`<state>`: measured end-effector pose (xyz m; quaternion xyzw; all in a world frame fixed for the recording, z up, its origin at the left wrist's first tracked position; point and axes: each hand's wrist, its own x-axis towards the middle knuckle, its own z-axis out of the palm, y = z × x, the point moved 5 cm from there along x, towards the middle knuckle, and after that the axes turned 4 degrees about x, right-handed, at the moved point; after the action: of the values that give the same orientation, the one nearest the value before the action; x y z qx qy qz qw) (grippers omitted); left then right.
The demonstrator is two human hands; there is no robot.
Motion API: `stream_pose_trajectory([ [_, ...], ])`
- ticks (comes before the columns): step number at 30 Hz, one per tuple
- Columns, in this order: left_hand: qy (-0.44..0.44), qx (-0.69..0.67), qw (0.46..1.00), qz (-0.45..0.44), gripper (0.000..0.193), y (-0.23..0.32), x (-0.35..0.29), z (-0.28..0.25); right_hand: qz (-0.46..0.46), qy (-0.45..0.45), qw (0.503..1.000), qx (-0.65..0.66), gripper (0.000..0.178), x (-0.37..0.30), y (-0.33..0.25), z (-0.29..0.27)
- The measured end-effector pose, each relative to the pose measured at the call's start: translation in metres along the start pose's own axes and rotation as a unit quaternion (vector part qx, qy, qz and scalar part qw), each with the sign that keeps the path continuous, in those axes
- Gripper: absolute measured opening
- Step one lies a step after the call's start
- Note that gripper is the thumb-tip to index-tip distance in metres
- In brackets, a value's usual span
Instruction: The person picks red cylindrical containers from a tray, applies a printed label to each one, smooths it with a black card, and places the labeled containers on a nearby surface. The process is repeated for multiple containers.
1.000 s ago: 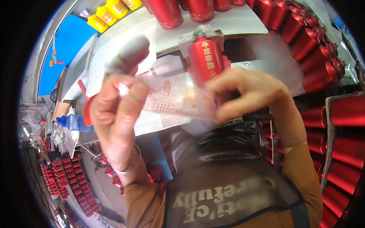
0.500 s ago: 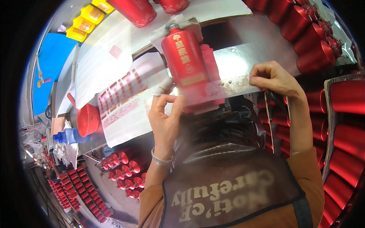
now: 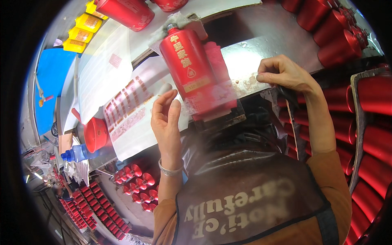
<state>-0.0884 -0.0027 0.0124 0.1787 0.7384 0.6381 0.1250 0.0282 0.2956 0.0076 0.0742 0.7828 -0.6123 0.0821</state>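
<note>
A red flask-shaped bottle (image 3: 188, 57) with gold lettering lies on its back, its dark cap resting on a whitish cloth (image 3: 179, 19). Across its lower part stretches a clear film strip (image 3: 245, 85) with faint gold patterns. My right hand (image 3: 286, 74) pinches the strip's right end between thumb and fingertips. Just left of the bottle is my left hand (image 3: 166, 118), thumb and fingers apart, holding nothing I can see; one finger wears a pale cover. A pink cloth (image 3: 216, 59) is tucked along the bottle's right side.
A decal sheet (image 3: 141, 130) with gold and pink prints lies left of the bottle, near a red bowl (image 3: 94, 134) and a blue-capped jug (image 3: 79, 153). Yellow containers (image 3: 89, 22) stand far left. Racked red bottles (image 3: 373, 98) fill the right side.
My left hand has drawn away from the strip's left end, its thumb and fingers parting. The strip's left part now lies against the bottle. My right hand still pinches the other end.
</note>
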Motion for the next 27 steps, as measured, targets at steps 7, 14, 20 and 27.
stream_pose_trajectory([
  [7, -0.094, 0.349, 0.903, 0.231, 0.115, 0.03, -0.007, 0.028, 0.006, 0.006, 0.999, 0.037, 0.021, -0.008, -0.005, -0.002],
  [14, -0.074, 0.329, 0.926, 0.168, 0.105, 0.019, -0.002, 0.029, 0.005, 0.023, 0.999, 0.034, 0.019, -0.013, -0.011, -0.011],
  [20, -0.099, 0.244, 0.956, 0.131, 0.112, -0.001, 0.001, 0.025, 0.009, 0.015, 1.0, 0.017, 0.019, -0.011, -0.001, -0.011],
  [27, -0.131, 0.117, 0.98, 0.094, 0.101, -0.002, -0.001, 0.023, 0.001, 0.193, 0.948, -0.255, 0.037, -0.005, 0.003, -0.019],
])
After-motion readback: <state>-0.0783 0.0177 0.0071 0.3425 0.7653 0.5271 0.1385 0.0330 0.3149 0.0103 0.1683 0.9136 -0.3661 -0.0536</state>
